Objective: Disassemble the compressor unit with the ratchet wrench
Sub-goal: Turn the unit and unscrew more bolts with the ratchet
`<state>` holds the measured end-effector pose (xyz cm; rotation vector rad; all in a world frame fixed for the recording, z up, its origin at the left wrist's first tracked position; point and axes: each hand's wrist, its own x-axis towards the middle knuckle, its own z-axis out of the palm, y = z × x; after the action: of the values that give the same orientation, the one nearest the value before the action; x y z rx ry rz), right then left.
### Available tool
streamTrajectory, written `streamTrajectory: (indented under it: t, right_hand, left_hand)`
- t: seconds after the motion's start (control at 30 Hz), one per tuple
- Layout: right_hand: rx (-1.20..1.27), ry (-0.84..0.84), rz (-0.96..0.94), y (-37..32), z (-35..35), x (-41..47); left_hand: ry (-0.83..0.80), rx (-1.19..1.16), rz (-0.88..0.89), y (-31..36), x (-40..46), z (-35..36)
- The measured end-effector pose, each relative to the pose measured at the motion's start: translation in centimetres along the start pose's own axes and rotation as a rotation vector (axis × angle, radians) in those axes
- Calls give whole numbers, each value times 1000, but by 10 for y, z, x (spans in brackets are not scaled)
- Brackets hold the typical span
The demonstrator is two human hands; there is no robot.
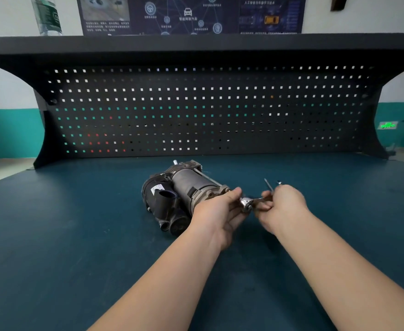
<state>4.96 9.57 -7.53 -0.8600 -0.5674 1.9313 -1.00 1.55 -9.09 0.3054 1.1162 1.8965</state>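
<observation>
The dark grey metal and black plastic compressor unit [181,195] lies on its side near the middle of the dark teal worktop [64,235], well clear of every edge, with bare mat open to its left, right and near side. The far edge is closed off by a black perforated metal back panel [196,111] under a black shelf [196,43].

The left hand [220,211] curls its fingers round the chrome head of the silver ratchet wrench [247,203], just beside the unit's right end. The right hand [282,206] grips the wrench handle and pinches thin metal rods [269,185] that stick up far of it.

A white label [157,188] on the unit is too small to read. A dark blue poster [191,14] above the shelf carries Chinese text, blurred. A clear bottle with a green label [46,16] stands on the shelf at far left.
</observation>
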Motion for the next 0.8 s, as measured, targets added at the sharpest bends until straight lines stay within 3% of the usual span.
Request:
streamTrajectory:
  t: [0.07, 0.13, 0.23, 0.3, 0.33, 0.37, 0.43, 0.53, 0.6, 0.67, 0.8]
  right_hand:
    - [-53, -61, -109, 3, 2, -2]
    - [-261, -208, -532, 1, 7, -6]
    - [-753, -601, -1128, 3, 4, -22]
    - [-1003, -638, -1409, 12, 0, -27]
    - [-1016, -600, -1463, 15, 0, -27]
    - [-958, -550, -1429, 16, 0, -27]
    - [-697, -358, -1121, 14, 4, -20]
    - [-115, -26, -249, 1, 4, -3]
    - [80, 54, 59, 3, -3, 0]
    - [27, 20, -13, 6, 0, 0]
    - [-517, -309, -862, 0, 7, -10]
  left_hand:
    - [4, 21, 28, -1, 1, -2]
    - [-2, 50, 50, -2, 2, -3]
    - [-38, 70, 43, -1, 0, -3]
    - [-63, 68, 27, -1, 0, -3]
    - [-64, 58, 23, -1, 0, -3]
    - [-58, 56, 15, 0, -1, -2]
    - [-22, 51, 6, 1, -1, -1]
    - [1, 24, 4, 2, -2, 1]
    - [3, 27, 16, 1, -2, 0]
    - [2, 44, 28, 0, -1, -1]
    - [-25, 81, 41, 0, -2, 0]
